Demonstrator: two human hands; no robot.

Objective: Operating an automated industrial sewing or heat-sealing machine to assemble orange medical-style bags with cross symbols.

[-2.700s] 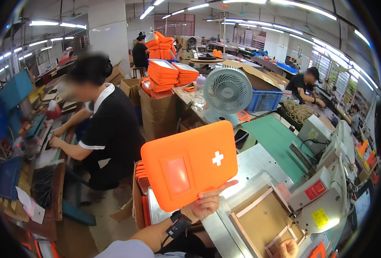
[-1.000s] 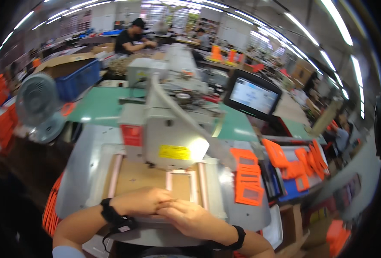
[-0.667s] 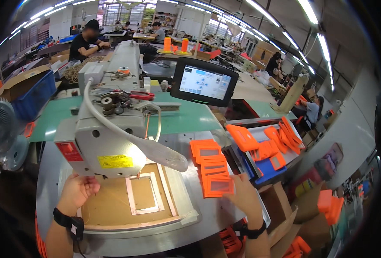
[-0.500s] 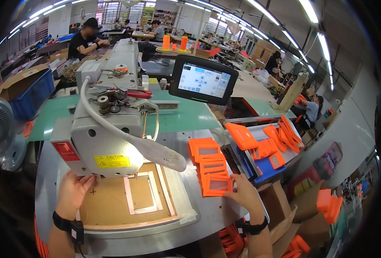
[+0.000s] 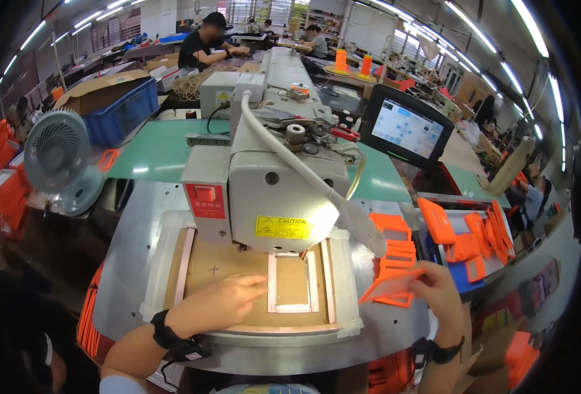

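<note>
My right hand (image 5: 439,293) pinches an orange-edged piece with a clear window (image 5: 394,284) by its right side, tilted up above a row of similar overlapping orange frames (image 5: 397,249). Over the brown template board (image 5: 238,266) reaches my left hand (image 5: 228,299), its fingers stretched to the right and holding nothing. The fingertips are close to the left strip of a small pale rectangular frame (image 5: 312,282) fixed on the board. Just behind the board stands the grey sewing machine head (image 5: 271,190), its lamp lighting the work.
A lit control screen (image 5: 405,128) stands at the right rear. More orange pieces (image 5: 464,246) fill a tray on the right. On the left are a fan (image 5: 57,154) and a blue crate (image 5: 123,115). Another person (image 5: 202,49) sits working behind.
My right hand has lifted the nearest orange piece off the row and tilted it. My left hand has moved from the board's left edge toward its middle. The view has swung left.
</note>
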